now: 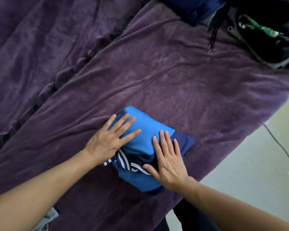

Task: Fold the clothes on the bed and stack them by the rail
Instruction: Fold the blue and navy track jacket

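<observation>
While both hands lie flat on it, the folded blue garment (145, 142) sits on the purple blanket (173, 72) at about 6 o'clock in the view, near the bed's close edge.

Garment: bright blue body, navy panel on its 3 o'clock side, white stripes showing at its 7 o'clock corner.

Left hand (110, 140): palm down, fingers straight and spread wide, pressing the garment's 9 o'clock edge. The outermost finger lies over the blanket.

Right hand (168, 160): palm down, fingers straight and closer together, thumb pointing toward 9 o'clock, pressing the navy part at the garment's 4 o'clock side.

Dark pile of clothes (265, 30) at 1 o'clock, well apart from the garment. Black drawstrings (213, 30) trail from it onto the blanket.

Pale floor (257, 164) at 4 o'clock, crossed by a thin cable (280, 147).

Grey cloth (48, 219) at 7 o'clock beside the left forearm, partly hidden.
</observation>
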### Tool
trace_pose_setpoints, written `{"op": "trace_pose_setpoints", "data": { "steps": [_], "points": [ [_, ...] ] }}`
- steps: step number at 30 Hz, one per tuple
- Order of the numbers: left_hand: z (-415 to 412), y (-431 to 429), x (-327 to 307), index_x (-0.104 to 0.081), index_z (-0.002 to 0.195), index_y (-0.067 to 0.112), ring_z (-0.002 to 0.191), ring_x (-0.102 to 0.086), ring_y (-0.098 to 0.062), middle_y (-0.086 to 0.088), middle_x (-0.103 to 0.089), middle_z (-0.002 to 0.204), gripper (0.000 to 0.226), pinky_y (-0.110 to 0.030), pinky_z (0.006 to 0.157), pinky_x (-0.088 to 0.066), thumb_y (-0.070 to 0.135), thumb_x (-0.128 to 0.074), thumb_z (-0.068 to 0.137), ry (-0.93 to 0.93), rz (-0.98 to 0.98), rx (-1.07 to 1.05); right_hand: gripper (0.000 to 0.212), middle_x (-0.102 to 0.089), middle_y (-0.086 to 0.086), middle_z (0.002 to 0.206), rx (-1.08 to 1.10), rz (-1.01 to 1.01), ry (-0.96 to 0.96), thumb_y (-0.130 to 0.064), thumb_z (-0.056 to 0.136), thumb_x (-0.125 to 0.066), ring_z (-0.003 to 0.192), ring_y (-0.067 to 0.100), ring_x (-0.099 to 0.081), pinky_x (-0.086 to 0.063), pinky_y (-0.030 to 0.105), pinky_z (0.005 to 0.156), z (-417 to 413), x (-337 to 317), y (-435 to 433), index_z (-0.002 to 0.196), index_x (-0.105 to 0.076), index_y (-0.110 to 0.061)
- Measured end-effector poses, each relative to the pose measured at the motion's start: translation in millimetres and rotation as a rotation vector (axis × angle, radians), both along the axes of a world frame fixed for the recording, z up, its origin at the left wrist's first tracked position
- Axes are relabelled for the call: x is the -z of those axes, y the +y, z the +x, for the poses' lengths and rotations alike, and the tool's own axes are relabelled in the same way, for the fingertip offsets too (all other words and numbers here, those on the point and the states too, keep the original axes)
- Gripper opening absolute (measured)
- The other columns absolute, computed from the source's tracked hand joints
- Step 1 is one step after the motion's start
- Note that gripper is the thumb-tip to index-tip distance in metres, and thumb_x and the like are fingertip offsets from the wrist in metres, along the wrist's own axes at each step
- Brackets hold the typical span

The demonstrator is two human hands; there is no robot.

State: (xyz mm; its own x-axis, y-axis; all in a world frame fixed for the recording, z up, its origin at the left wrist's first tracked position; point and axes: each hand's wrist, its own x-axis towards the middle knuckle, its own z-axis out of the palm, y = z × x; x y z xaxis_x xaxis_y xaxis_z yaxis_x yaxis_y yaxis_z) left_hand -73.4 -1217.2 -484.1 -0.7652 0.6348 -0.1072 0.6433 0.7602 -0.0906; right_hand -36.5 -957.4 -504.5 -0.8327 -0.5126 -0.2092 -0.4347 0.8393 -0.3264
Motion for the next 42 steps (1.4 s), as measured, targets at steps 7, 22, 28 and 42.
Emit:
{"op": "trace_pose_setpoints", "data": {
  "steps": [7, 22, 28, 42],
  "points": [
    [3, 12, 43, 0.03, 0.144, 0.02, 0.146, 0.0, -0.033, -0.024, 0.008, 0.155, 0.074, -0.05, 0.118, -0.011, 0.015, -0.019, 0.088, -0.336, -0.148, -0.235, 0.089, -0.009, 0.019, 0.157, -0.022, 0.208, -0.066, -0.065, 0.085, -0.044, 0.146, 0.038, -0.008, -0.019, 0.063, 0.112, -2, 43, -15, 0.15, -0.018, -0.011],
    [-101, 58, -25, 0.015, 0.15, 0.026, 0.147, 0.007, -0.026, -0.008, 0.004, 0.16, 0.141, -0.048, 0.118, -0.003, 0.045, -0.087, 0.054, -0.681, -0.314, -0.189, 0.076, -0.065, -0.003, 0.102, 0.516, 0.127, -0.715, -0.068, 0.048, -0.075, 0.098, 0.023, -0.062, -0.05, 0.032, 0.074, -86, -10, 16, 0.11, -0.057, -0.027],
    [-86, 64, -40, -0.038, 0.132, 0.019, 0.117, -0.045, -0.02, 0.001, -0.046, 0.123, 0.089, -0.036, 0.11, -0.026, 0.042, -0.083, 0.058, -0.611, -0.364, -0.159, 0.042, -0.06, -0.011, 0.076, 0.477, -0.095, -0.842, -0.048, 0.051, -0.081, 0.075, 0.015, -0.058, -0.045, 0.028, 0.06, -70, -31, 30, 0.075, -0.055, -0.027],
    [-294, 242, -207, -0.046, 0.108, 0.024, 0.102, -0.051, -0.021, 0.002, -0.05, 0.107, 0.034, -0.034, 0.079, -0.035, 0.024, -0.058, 0.076, -0.126, -0.187, -0.239, 0.042, -0.053, -0.011, 0.065, 0.451, -0.295, -0.314, -0.043, 0.058, -0.08, 0.07, 0.015, -0.053, -0.034, 0.032, 0.06, -300, -198, 223, 0.067, -0.042, -0.025]
  ]
}}
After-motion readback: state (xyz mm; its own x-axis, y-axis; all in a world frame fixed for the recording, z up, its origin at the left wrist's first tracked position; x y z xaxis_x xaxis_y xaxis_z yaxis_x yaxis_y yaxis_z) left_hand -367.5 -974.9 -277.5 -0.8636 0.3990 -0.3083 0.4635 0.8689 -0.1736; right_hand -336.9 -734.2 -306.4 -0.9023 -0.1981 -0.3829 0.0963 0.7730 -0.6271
